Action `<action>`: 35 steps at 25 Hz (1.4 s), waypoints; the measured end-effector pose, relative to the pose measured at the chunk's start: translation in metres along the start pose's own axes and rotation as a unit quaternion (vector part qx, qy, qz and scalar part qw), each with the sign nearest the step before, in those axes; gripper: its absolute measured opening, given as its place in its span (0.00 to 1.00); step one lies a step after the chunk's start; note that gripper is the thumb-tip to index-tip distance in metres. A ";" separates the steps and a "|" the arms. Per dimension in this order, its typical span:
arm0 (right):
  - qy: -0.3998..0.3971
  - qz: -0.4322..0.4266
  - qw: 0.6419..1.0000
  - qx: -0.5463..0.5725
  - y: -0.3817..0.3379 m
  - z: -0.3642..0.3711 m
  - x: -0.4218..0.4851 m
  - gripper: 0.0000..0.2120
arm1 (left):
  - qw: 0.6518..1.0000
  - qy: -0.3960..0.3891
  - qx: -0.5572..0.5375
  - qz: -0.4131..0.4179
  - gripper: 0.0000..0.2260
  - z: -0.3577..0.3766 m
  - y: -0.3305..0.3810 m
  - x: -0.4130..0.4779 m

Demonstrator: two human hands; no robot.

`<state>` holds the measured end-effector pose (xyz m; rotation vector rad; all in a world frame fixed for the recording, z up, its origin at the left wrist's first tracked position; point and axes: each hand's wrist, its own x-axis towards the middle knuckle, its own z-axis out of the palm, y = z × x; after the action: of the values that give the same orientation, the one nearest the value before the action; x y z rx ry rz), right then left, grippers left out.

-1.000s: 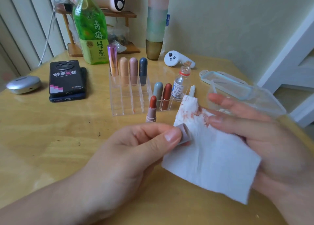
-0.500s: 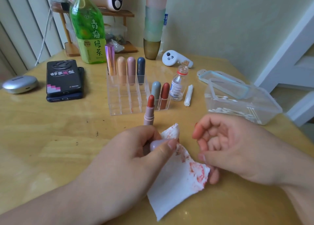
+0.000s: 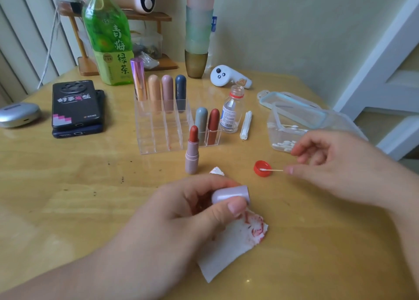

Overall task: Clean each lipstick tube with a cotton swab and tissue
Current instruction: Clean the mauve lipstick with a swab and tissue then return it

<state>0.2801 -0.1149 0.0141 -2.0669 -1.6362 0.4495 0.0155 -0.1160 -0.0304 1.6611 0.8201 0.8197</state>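
HEAD VIEW: Your left hand [image 3: 192,211] grips a lilac cap [image 3: 231,194] near centre. Thumb and fingers curl round it, one end pointing right, above a red-smeared tissue [image 3: 235,243] lying on the counter [image 3: 90,186]. An uncapped lipstick [image 3: 192,150] stands just beyond, in front of the clear rack [image 3: 158,138] that holds six capped tubes.

To the right, your right hand [image 3: 335,163] hovers with fingers loosely curled. The thumb tip sits at the end of a swab [image 3: 271,170] and the forefinger is apart above it, so no pinch looks closed and the hand holds nothing. The swab's cotton head rests in a red lid [image 3: 262,168]. An open bottle [image 3: 231,111] stands farther back, and a box [image 3: 294,127] of spare swabs lies at far right.

The step in hand looks to be taking up the swab for the cap. Pinch the stick near its free end and lift it straight, so the lid does not tip. Turn the cap's mouth toward the cotton and work round the inner rim lightly, rolling the cap with your left thumb. Finish on a clean patch of tissue, since the stained corner would likely smear.
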 end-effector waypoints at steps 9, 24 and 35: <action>-0.018 -0.038 0.992 0.122 -0.001 0.024 0.005 0.07 | 0.924 -0.039 -0.371 -0.088 0.10 -0.012 -0.010 0.015; 0.018 -0.014 0.947 0.320 0.005 0.048 0.018 0.02 | 0.892 -0.074 -0.415 -0.162 0.10 -0.011 -0.016 0.022; 0.048 0.000 0.940 0.337 0.007 0.045 0.021 0.05 | 0.893 -0.092 -0.409 -0.166 0.12 -0.014 -0.020 0.023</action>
<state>0.2673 -0.0885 -0.0266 -1.5401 -1.1936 0.7693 0.0132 -0.0858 -0.0447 0.7991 0.4911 0.6234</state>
